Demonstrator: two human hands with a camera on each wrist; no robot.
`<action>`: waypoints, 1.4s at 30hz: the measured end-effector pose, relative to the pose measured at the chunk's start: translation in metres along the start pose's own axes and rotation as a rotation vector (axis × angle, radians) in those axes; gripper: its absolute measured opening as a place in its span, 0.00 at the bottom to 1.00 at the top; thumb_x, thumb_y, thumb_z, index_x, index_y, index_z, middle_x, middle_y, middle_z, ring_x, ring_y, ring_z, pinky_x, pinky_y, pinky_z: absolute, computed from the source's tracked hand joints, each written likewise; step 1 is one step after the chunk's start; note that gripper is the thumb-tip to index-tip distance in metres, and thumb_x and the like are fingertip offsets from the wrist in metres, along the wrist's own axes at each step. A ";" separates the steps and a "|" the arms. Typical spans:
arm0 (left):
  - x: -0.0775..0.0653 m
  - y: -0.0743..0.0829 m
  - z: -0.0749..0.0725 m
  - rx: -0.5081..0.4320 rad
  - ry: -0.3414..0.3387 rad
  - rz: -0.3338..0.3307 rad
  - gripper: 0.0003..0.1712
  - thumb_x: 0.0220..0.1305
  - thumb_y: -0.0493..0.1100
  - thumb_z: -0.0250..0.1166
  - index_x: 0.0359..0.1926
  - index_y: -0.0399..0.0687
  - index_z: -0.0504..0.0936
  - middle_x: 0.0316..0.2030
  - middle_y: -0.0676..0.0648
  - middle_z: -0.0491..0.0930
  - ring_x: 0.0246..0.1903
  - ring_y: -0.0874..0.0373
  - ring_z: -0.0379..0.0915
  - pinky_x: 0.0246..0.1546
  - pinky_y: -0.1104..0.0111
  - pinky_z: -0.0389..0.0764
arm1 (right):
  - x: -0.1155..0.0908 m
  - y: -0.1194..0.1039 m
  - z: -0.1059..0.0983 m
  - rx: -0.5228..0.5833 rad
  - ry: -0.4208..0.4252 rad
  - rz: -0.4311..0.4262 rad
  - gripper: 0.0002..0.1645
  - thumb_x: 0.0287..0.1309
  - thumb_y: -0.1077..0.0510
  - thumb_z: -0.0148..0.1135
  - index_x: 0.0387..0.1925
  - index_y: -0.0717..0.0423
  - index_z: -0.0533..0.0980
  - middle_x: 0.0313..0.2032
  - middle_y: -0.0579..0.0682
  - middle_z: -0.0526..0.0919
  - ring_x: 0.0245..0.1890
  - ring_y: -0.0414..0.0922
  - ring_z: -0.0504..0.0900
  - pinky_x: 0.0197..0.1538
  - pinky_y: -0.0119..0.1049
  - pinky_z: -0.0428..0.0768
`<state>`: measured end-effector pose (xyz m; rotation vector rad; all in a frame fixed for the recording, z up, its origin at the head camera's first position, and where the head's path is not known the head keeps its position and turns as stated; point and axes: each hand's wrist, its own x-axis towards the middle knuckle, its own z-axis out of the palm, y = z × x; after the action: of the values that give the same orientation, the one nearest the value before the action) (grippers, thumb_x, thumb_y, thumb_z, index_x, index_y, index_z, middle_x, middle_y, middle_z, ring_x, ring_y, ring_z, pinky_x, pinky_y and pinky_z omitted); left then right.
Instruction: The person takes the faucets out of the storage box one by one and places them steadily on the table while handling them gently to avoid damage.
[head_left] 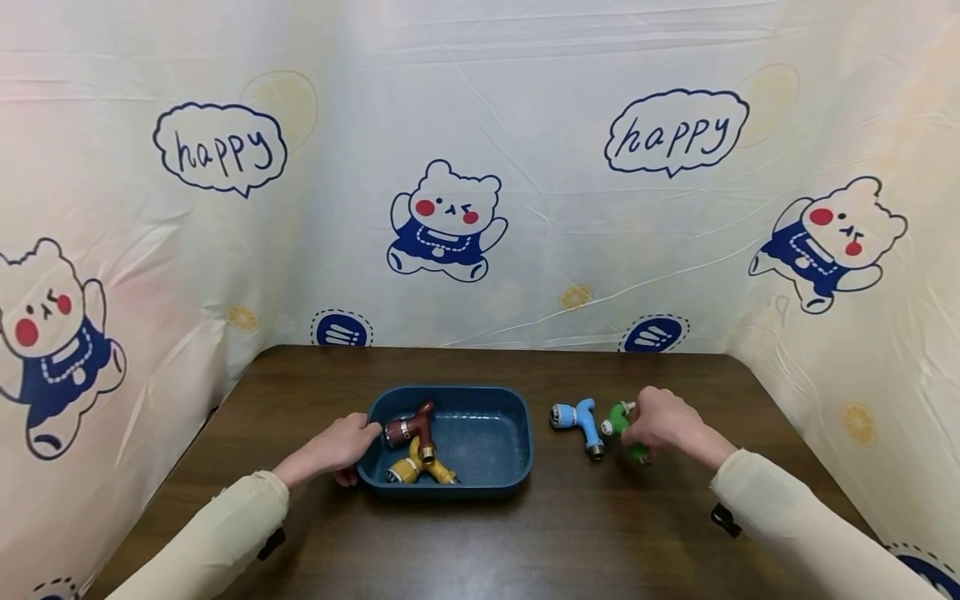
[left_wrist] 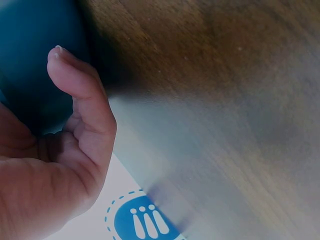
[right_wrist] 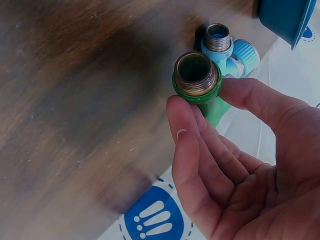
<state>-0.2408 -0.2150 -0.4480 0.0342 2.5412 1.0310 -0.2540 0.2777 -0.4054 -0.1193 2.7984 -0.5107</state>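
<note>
My left hand (head_left: 343, 446) grips the left end of a dark blue basin (head_left: 487, 483), thumb at the rim; the left wrist view shows the thumb (left_wrist: 75, 77) against the blue wall. Inside the basin lie a dark red tap (head_left: 422, 432) and a yellow tap (head_left: 431, 471), side by side. My right hand (head_left: 663, 423) pinches a green tap (right_wrist: 196, 80) between thumb and fingers, its threaded brass end facing the right wrist camera. Part of the green tap is hidden by the hand in the head view. Just left of it, a light blue tap (head_left: 581, 422) lies on the table.
The brown wooden table (head_left: 480, 550) carries everything. White printed cloth (head_left: 555, 167) hangs behind and on both sides of it. The basin stands left of the light blue tap, with a stretch of tabletop between them.
</note>
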 end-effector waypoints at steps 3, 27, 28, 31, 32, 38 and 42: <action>0.003 0.000 -0.002 0.002 0.000 0.007 0.20 0.82 0.45 0.45 0.51 0.32 0.75 0.24 0.40 0.79 0.17 0.51 0.81 0.18 0.62 0.86 | 0.002 0.000 -0.001 0.003 -0.001 0.009 0.13 0.54 0.57 0.76 0.19 0.54 0.83 0.16 0.49 0.82 0.17 0.46 0.84 0.18 0.31 0.72; 0.005 0.002 -0.004 0.009 0.020 0.023 0.18 0.80 0.44 0.45 0.45 0.35 0.76 0.20 0.40 0.80 0.14 0.52 0.80 0.15 0.62 0.84 | 0.009 0.019 -0.003 0.034 0.001 0.058 0.13 0.52 0.57 0.75 0.18 0.56 0.81 0.17 0.52 0.82 0.16 0.46 0.82 0.19 0.34 0.77; 0.005 0.002 -0.004 0.011 0.025 0.025 0.18 0.80 0.44 0.45 0.44 0.35 0.76 0.19 0.40 0.80 0.14 0.52 0.80 0.14 0.62 0.84 | 0.009 0.020 -0.003 0.037 0.000 0.062 0.13 0.52 0.58 0.75 0.18 0.56 0.81 0.17 0.52 0.82 0.16 0.46 0.82 0.19 0.34 0.77; 0.005 0.002 -0.003 0.012 0.033 0.028 0.18 0.80 0.44 0.45 0.44 0.35 0.77 0.19 0.40 0.79 0.13 0.52 0.80 0.13 0.62 0.84 | 0.010 0.022 -0.002 0.046 -0.008 0.070 0.13 0.52 0.58 0.75 0.19 0.57 0.81 0.17 0.51 0.82 0.16 0.45 0.81 0.19 0.34 0.77; 0.005 0.002 -0.003 0.014 0.033 0.025 0.18 0.80 0.44 0.45 0.45 0.35 0.77 0.19 0.40 0.79 0.13 0.52 0.80 0.13 0.62 0.84 | 0.010 0.023 -0.002 0.046 -0.010 0.071 0.13 0.53 0.58 0.75 0.19 0.56 0.81 0.17 0.51 0.82 0.16 0.44 0.81 0.19 0.34 0.77; 0.005 0.002 -0.003 0.017 0.027 0.013 0.18 0.80 0.44 0.45 0.47 0.34 0.77 0.20 0.40 0.80 0.13 0.52 0.80 0.14 0.62 0.84 | 0.011 0.027 -0.002 0.048 -0.009 0.076 0.13 0.53 0.58 0.75 0.18 0.57 0.81 0.17 0.51 0.82 0.15 0.44 0.80 0.19 0.34 0.77; 0.003 0.003 -0.004 0.017 0.028 0.014 0.18 0.80 0.44 0.45 0.47 0.34 0.77 0.20 0.40 0.80 0.13 0.52 0.80 0.14 0.62 0.84 | 0.011 0.029 -0.003 0.049 -0.007 0.077 0.13 0.54 0.57 0.74 0.19 0.57 0.81 0.17 0.51 0.82 0.16 0.45 0.81 0.19 0.34 0.78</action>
<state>-0.2456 -0.2146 -0.4447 0.0428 2.5787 1.0219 -0.2662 0.3043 -0.4166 -0.0028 2.7692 -0.5587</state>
